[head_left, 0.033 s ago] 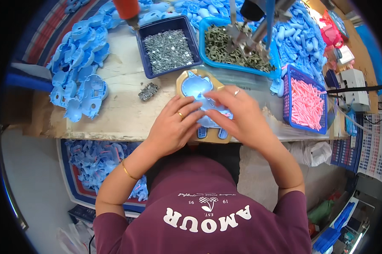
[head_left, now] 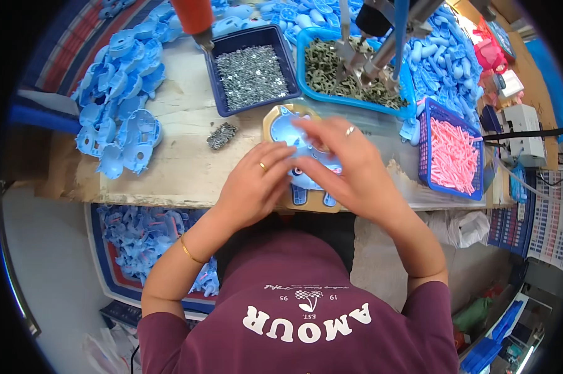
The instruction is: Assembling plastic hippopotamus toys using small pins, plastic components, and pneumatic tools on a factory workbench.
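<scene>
Pale-blue plastic toy shell point(head_left: 285, 131) in tan jig point(head_left: 315, 199), near the surface's point(head_left: 182, 118) 6 o'clock edge. Long axis 11 to 5 o'clock; glossy, bowl-like head toward 11, legs toward 5; middle partly covered. Your right hand point(head_left: 356, 173), blurred: grip wide. Your left hand point(head_left: 251, 181): grip, cannot tell.

Left hand point(head_left: 253, 181) palm down; right hand point(head_left: 353, 165) beside it, thumb point(head_left: 322, 177) and forefinger point(head_left: 319, 133) parted
</scene>
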`<state>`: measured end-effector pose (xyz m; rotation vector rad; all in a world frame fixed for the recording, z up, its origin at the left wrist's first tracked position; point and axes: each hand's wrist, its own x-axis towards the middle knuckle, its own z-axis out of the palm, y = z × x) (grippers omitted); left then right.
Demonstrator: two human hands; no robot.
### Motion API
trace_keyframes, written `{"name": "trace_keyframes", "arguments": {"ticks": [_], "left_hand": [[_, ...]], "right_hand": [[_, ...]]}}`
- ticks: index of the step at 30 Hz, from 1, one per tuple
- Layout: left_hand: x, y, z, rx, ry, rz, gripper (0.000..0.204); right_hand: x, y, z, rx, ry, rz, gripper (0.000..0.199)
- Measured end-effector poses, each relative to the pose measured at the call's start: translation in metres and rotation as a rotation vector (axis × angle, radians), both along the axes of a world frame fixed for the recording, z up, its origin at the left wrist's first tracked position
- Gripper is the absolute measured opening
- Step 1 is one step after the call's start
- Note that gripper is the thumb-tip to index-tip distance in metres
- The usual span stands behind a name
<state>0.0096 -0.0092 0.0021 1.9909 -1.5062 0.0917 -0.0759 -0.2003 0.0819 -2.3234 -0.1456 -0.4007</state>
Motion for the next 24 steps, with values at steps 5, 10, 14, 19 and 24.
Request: {"name": "trace_keyframes", "arguments": {"ticks": [5, 10, 14, 19, 24], "left_hand": [[0.045, 0.005, 0.011, -0.088, -0.044, 0.373, 0.016], [0.110, -0.002, 0.013, 0.004, -0.337, 0.505, 0.010], [0.165, -0.025, -0.022, 0.215, -0.386, 0.425, 0.022], [0.172, -0.045, -0.025, 0.210, -0.362, 0.367, 0.022], [0.156, -0.037, 0.007, 0.315, -0.299, 0.353, 0.013]], "right_hand": [[0.091, 0.040, 0.042, 0.219, -0.437, 0.007, 0.050], [0.113, 0.036, 0.113, 0.503, -0.100, 0.168, 0.048], [0.108, 0.034, 0.116, 0.571, 0.113, 0.197, 0.036], [0.119, 0.006, 0.074, 0.396, -0.220, 0.375, 0.037], [0.093, 0.010, 0.098, 0.728, 0.208, 0.133, 0.039]]}}
